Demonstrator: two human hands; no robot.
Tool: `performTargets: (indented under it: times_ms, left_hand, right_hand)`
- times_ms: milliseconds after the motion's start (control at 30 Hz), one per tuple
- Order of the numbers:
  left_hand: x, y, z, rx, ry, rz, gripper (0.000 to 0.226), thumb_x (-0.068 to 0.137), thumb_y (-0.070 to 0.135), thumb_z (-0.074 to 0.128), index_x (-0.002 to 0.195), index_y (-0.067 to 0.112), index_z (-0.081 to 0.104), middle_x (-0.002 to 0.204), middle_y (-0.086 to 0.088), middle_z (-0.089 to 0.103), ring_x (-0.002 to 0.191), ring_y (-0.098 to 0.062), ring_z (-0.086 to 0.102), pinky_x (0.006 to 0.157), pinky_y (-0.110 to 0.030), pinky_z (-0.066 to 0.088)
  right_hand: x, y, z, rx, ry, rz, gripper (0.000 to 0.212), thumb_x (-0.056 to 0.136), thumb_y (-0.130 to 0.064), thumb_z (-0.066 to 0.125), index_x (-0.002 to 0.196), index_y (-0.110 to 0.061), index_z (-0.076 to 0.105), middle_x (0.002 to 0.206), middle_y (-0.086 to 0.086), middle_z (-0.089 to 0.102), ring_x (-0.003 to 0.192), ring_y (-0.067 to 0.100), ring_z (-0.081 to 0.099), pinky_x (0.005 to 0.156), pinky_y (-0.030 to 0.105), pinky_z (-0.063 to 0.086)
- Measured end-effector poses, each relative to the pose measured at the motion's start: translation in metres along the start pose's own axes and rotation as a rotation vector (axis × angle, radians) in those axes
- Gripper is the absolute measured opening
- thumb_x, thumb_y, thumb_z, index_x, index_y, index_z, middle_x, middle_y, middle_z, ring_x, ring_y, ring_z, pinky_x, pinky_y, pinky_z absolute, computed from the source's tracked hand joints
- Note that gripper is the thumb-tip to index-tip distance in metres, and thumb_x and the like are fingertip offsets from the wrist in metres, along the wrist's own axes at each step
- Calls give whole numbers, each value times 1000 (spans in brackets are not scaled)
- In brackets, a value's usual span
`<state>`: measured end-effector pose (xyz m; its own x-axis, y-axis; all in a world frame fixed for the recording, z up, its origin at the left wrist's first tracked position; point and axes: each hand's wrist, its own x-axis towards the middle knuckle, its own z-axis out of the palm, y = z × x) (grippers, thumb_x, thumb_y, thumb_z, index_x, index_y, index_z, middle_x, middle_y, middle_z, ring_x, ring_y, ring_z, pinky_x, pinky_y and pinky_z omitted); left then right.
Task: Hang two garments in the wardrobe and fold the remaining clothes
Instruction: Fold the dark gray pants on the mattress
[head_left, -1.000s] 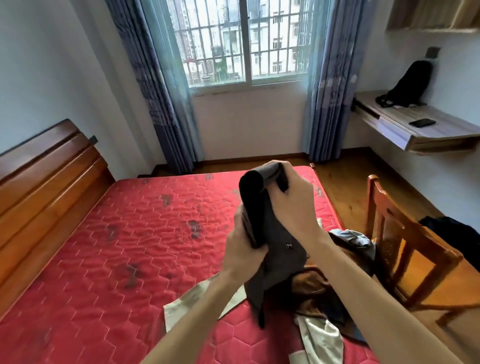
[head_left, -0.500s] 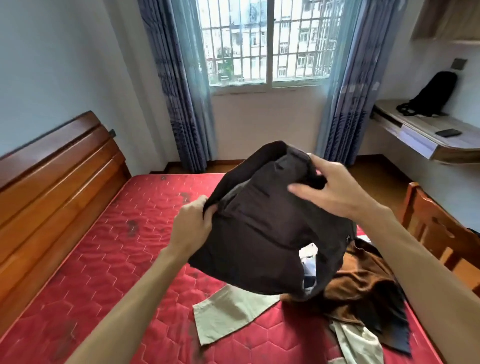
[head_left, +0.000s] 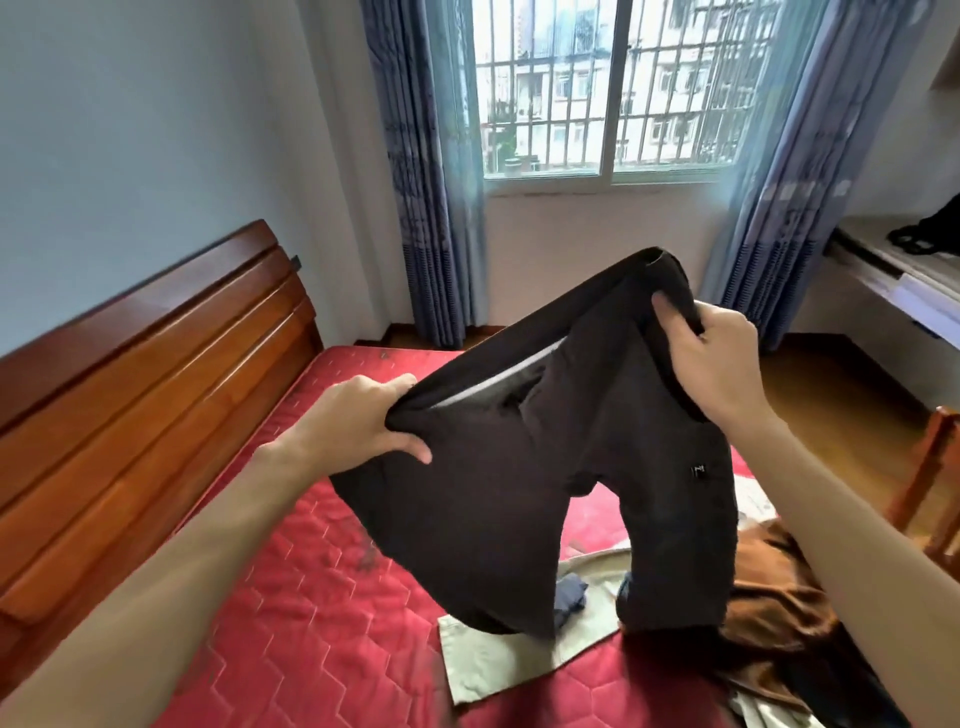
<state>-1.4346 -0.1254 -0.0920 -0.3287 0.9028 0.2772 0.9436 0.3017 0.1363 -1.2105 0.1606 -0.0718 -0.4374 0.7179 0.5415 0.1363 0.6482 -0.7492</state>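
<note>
Your bed: red quilted mattress (head_left: 311, 597) | headboard (head_left: 130, 389) at 9 o'clock | beige garment (head_left: 498, 660) flat at 6 o'clock | brown garment (head_left: 769, 597) heaped at 4 o'clock

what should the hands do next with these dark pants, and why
Probably bring the right hand across to the left hand, laying one leg over the other. Both grip the waistband of the dark pants, spread wide, with the legs hanging apart over the red mattress, so halving them lengthwise looks like the natural first fold.

trousers (head_left: 524, 499) above mattress (head_left: 291, 639) | headboard (head_left: 140, 395) left | chair (head_left: 935, 499) right
</note>
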Motion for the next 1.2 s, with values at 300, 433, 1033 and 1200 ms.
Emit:
performTargets:
  times_ms: [300, 433, 1033, 1200]
  left_hand:
    - [23, -2, -60, -650, -152, -473, 13, 95, 18, 65, 95, 11, 76, 95, -7, 77, 84, -18, 72, 76, -25, 57]
    - [51, 15, -108, -1041, -183, -816, 19, 90, 15, 64, 79, 2, 72, 76, -14, 72, 62, -23, 66, 65, -29, 55]
    - [74, -34, -124, -513, -80, -736, 26, 83, 27, 75, 66, 9, 66, 57, -4, 60, 50, -12, 55, 55, -24, 45]
    - [77, -46, -115, -131, -21, -469, 12, 95, 15, 62, 102, 20, 53, 86, 5, 64, 83, -15, 62, 71, -28, 46]
  right_hand:
    - [46, -22, 25, -107, -10, -138, 26, 98, -27, 55, 96, -6, 71, 85, 10, 70, 83, 30, 61, 70, 32, 38]
    - [60, -69, 38, -5, 68, -149, 28, 94, -27, 57, 76, -6, 63, 62, 1, 55, 69, 25, 52, 61, 27, 24]
    - [146, -55, 67, -122, -127, -229, 24, 99, -23, 57, 106, -3, 67, 106, 18, 71, 102, 37, 62, 71, 24, 28]
    - [147, -57, 65, 22, -64, -279, 28, 97, -18, 60, 124, -22, 65, 115, 1, 70, 107, 20, 60, 87, 17, 35]
